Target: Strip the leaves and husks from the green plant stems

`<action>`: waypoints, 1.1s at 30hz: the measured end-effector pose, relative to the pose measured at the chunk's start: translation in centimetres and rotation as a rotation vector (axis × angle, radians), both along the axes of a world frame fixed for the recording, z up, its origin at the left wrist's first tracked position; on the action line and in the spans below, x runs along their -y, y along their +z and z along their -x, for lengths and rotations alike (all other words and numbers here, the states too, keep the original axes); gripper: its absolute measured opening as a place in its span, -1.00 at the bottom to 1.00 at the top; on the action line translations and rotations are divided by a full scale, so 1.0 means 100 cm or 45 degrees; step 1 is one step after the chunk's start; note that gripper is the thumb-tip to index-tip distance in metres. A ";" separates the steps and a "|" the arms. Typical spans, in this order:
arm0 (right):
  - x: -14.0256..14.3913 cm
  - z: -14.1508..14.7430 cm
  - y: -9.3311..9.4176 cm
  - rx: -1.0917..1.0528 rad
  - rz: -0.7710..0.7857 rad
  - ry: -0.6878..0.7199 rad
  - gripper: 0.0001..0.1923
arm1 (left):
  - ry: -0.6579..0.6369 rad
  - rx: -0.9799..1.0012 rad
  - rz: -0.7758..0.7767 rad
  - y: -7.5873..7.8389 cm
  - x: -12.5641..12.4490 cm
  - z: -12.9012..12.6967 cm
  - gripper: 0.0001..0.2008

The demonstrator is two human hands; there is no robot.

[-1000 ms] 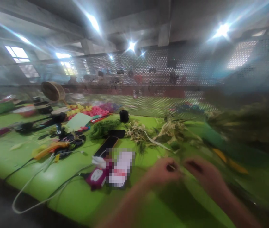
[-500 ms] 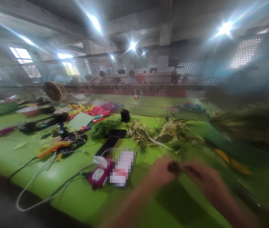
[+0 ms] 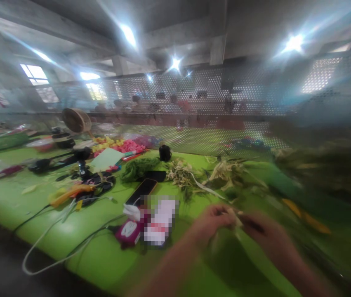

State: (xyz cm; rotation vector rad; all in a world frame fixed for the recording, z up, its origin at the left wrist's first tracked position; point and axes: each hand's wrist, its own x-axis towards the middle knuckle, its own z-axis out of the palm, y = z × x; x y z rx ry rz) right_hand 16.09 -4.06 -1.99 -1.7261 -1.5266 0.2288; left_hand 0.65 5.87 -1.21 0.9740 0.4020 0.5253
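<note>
Both of my hands meet low over the bright green table (image 3: 110,255), right of the middle. My left hand (image 3: 212,222) pinches a small pale piece of plant stem (image 3: 235,218) with closed fingers. My right hand (image 3: 266,239) touches the same piece from the right, its fingers closed on something dark and thin. Motion blur hides the details of both hands. Just behind them lies a pile of dried leaves and stems (image 3: 206,177).
A phone (image 3: 142,190), a pink pouch (image 3: 128,233) and white and black cables (image 3: 54,251) lie to the left. A glue gun (image 3: 67,194), pink and yellow flowers (image 3: 119,145) and a black cup (image 3: 164,153) sit further back. A perforated metal screen (image 3: 200,107) bounds the table's far side.
My hands have drawn closer together and dropped slightly, fingertips now meeting on the pale piece. The view has drifted a little to the left.
</note>
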 end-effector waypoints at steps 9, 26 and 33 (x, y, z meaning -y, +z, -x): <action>0.000 -0.018 0.011 -0.213 -0.183 -0.232 -0.67 | 0.040 -0.006 0.104 -0.002 -0.007 0.006 -0.67; -0.006 0.003 0.002 -0.672 0.039 0.091 -0.79 | 0.130 -0.102 -0.287 -0.006 -0.004 0.000 -0.66; 0.000 0.005 0.003 -0.093 -0.101 -0.041 -0.80 | 0.305 -0.302 -0.618 -0.014 -0.003 -0.008 -0.86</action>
